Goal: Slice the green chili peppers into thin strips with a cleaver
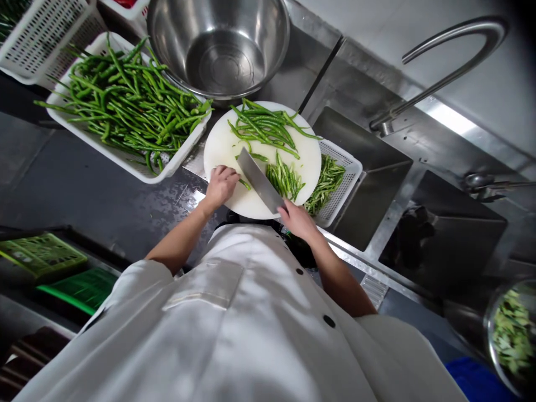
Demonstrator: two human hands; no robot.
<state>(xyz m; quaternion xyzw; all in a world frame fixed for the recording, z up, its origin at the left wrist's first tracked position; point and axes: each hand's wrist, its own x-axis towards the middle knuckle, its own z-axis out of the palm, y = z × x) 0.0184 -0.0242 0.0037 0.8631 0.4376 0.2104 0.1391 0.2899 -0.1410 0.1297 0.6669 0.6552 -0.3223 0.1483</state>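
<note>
My right hand (298, 219) is closed on the handle of a cleaver (260, 181), whose broad blade lies across a round white cutting board (218, 142). At the board's left edge, my left hand (221, 185) has its fingers bent together around a green pepper piece (245, 183), left of the blade. Long whole green peppers (266, 125) lie at the back of the board. Sliced green pieces (285, 177) form a pile just right of the blade. One short pepper (255, 157) rests near the blade's tip.
A white basket (79, 134) heaped with long green peppers stands left, a big steel bowl (226, 56) behind the board. To the right, a white basket (349, 178) of cut pieces sits at a sink (377, 167) beneath a curved faucet (452, 78).
</note>
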